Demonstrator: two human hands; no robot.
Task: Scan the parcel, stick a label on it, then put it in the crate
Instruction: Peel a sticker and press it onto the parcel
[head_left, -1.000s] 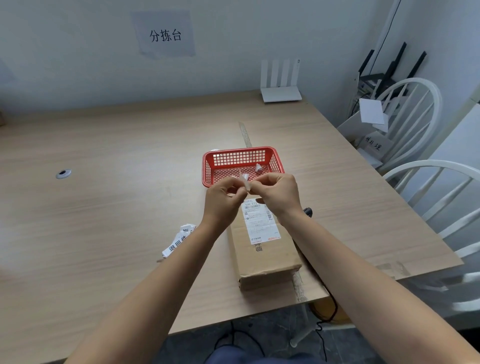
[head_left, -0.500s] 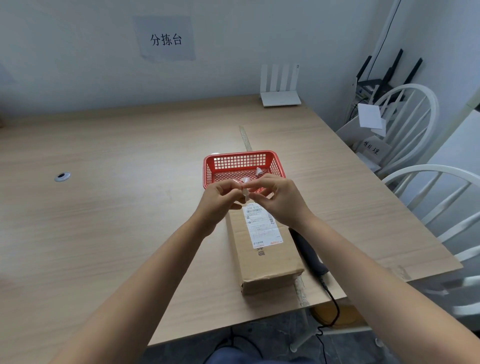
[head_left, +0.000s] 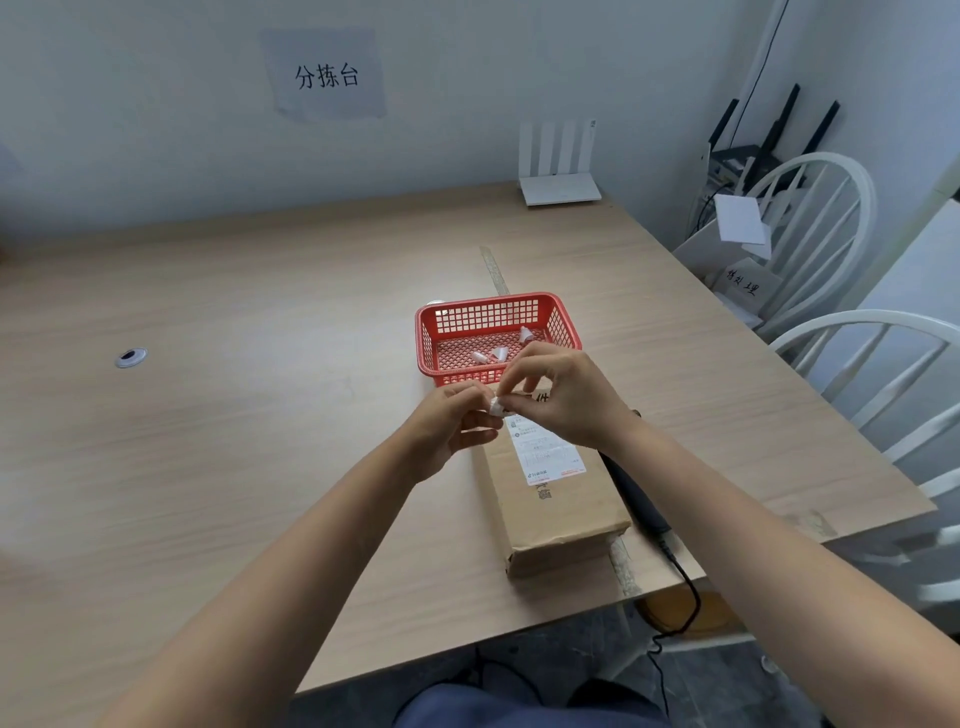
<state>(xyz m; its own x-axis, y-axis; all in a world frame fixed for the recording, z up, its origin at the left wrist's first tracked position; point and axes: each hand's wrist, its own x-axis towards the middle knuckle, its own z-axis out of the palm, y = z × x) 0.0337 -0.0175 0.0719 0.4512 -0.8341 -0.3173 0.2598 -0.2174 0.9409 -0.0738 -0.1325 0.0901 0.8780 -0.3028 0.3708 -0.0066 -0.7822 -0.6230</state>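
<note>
Both hands, left (head_left: 451, 422) and right (head_left: 563, 397), pinched a small white label (head_left: 497, 406) above the parcel (head_left: 558, 512), which lay just before the crate (head_left: 496, 335). The labelling step appeared in hand; next, pressing the label flat onto the parcel.

One view only, from the person's head, looking forward and down across the counter (head_left: 260, 467) toward the far wall (head_left: 156, 130); the wide lens bends the edges, both forearms reach in from below, and the hands sit close, near centre
</note>
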